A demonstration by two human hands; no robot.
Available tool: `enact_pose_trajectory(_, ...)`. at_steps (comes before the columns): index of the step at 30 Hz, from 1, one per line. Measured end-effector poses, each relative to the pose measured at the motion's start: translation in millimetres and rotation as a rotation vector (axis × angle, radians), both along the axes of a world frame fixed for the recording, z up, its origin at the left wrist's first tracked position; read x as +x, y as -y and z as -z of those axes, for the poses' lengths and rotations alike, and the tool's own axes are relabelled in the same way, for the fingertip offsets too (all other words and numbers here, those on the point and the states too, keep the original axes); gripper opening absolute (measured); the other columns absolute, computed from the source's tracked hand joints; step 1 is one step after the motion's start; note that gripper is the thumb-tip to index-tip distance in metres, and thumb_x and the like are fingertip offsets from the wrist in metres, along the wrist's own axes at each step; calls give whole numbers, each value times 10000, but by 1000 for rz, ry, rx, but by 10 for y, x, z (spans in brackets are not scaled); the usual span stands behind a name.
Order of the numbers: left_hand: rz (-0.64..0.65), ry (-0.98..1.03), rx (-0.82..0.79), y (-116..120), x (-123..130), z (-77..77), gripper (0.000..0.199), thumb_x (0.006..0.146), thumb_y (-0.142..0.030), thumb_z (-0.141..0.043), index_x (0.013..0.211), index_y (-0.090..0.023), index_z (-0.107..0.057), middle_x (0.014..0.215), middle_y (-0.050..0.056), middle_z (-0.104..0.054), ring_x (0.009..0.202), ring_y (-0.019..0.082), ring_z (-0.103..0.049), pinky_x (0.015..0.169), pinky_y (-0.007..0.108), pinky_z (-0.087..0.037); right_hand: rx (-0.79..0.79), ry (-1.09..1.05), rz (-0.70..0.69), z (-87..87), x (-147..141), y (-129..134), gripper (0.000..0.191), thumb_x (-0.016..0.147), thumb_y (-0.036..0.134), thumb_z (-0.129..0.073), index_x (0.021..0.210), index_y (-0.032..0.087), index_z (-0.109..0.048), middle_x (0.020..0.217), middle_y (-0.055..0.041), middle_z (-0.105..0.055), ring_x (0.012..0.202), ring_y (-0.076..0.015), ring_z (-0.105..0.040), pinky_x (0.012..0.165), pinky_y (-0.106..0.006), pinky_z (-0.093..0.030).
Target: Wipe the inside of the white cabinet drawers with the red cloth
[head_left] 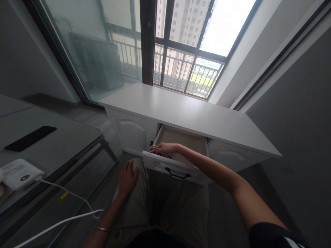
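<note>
Nearest, the left hand point(127, 179) lies palm down on the knee point(139, 174), fingers loosely spread, gripping no object. Just beyond it stands the pulled-out drawer point(181, 135), its front carrying a dark handle point(178, 174); pulling by that bar, or pushing on the front panel, looks the sensible way to work it, and as a rigid box it should feel fairly solid. Inside, at the front left corner, sits a small reddish and pale bundle point(153, 148), partly hidden by the fingers and the front panel (too little of it shows to say what it is). From its rumpled, looped look I judge it light and pliable, unlikely to break or slip, though a loose end could trail or snag; gathering it around the middle, from above, should suit it best. The right hand point(168, 148) reaches over the drawer from the right, fingers pointing left and angled down onto the bundle; they appear to touch it, but I cannot tell whether they are closed around it. Farther back, the white cabinet top point(181, 106) overhangs the drawer, with the window point(186, 44) behind.
</note>
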State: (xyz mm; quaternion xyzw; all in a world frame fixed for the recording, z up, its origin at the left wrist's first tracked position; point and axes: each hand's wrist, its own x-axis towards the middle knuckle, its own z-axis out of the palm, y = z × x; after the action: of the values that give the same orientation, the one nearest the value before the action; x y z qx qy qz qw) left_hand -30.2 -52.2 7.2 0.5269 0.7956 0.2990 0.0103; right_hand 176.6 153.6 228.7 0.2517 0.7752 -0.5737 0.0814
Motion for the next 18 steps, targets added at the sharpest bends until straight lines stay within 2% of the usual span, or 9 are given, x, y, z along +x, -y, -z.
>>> enact_pose_trajectory(5,9,16,2,-5,2,-8,581,1029,-476,-418,1507,-160,-508,1521,185,-545,1370,347,-531,1135,527,-454,-20,4,-2,-40,157,137,102,864,189,-596,899,143,-679,744,22,-624,698,-126,-525,651,-235,-421)
enact_pose_trajectory(8,6,27,-6,-9,17,-20,590,1025,-480,-416,1515,-162,-500,1540,186,-528,1385,353,-519,1142,534,-448,-2,35,-7,-79,397,204,123,883,211,-564,895,145,-667,671,36,-563,606,-107,-445,546,-229,-353)
enact_pose_trajectory(10,3,34,-21,-10,27,-33,602,1025,-491,-409,1520,-160,-495,1554,183,-517,1391,355,-515,1148,535,-446,10,85,-13,-141,680,230,154,884,222,-554,911,140,-682,647,39,-549,575,-100,-427,521,-224,-333)
enact_pose_trajectory(13,3,46,-32,-11,35,-56,611,1023,-496,-401,1521,-154,-493,1558,183,-514,1398,355,-508,1157,534,-442,16,221,-13,-296,1272,260,220,849,192,-542,953,116,-719,649,30,-574,576,-100,-450,535,-216,-348)
enact_pose_trajectory(18,22,57,-32,-18,28,-84,611,1020,-490,-403,1520,-152,-494,1553,189,-513,1396,360,-507,1161,550,-436,35,464,97,-526,2232,395,349,783,175,-558,1041,92,-778,765,-20,-679,649,-119,-523,591,-218,-385)
